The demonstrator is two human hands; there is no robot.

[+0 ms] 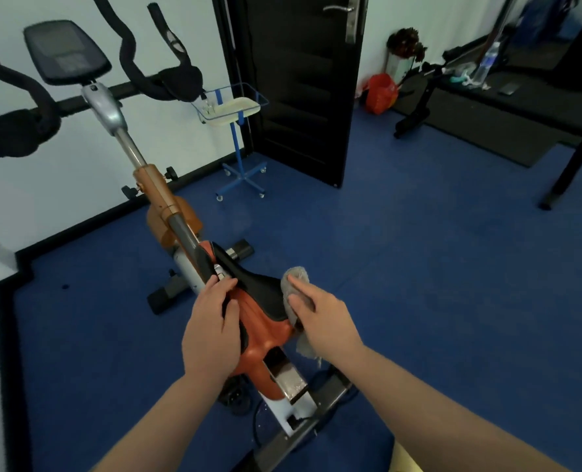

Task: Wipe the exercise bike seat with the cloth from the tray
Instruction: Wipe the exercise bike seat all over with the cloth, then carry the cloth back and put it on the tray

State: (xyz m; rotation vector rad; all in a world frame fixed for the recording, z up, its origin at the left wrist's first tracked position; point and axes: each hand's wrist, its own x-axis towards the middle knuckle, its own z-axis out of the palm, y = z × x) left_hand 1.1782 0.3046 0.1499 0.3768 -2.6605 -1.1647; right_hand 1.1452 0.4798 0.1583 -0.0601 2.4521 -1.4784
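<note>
Down by the blue floor [418, 250], much of the black-and-orange padded bike seat [265, 301] is covered: the left hand [213, 332] lies over its left flank, fingers curled round the edge near the narrow nose, thumb on top, and the right hand [327, 318] hides the right flank. The crumpled grey cloth [294, 279] is pressed against the seat's right side under that right hand's flattened fingers; only its top fold and a ragged tail below the wrist show — the rest is out of sight. How the seat joins its post I cannot make out.

The seat's long axis runs away from the person and to the left, nose pointing toward the grey-and-orange frame tube [167, 206] that climbs to the black foam handlebars [139, 63], which are cut off at the top and left edges. One dark console screen [65, 51] sits between them.

Well apart, beside the black door [299, 97], stands one cream tray [235, 109] on a blue wheeled stand; whatever is on its left end is too small to tell. One seat, one cloth, two hands — both bare forearms run out of the bottom edge.
</note>
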